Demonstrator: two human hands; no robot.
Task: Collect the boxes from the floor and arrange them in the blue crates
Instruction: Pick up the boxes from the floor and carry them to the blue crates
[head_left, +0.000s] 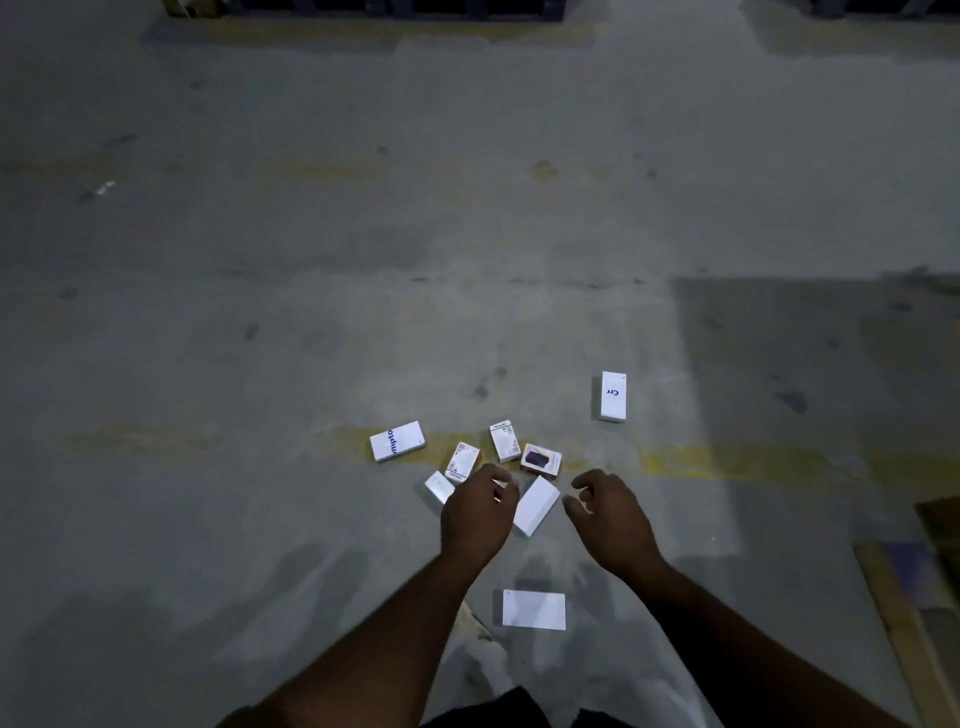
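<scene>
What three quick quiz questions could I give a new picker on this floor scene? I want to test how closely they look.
1. True or false: the left hand already holds a box.
2. Which box lies farthest from the cluster: A) the box with the dark picture, B) the white box with blue letters at far right, C) the plain white box between the hands?
3. Fill in: the plain white box nearest the person lies between the two ____.

Key
1. False; both it and the right hand hover with loosely curled fingers, holding nothing.
2. B.
3. Forearms.
</scene>
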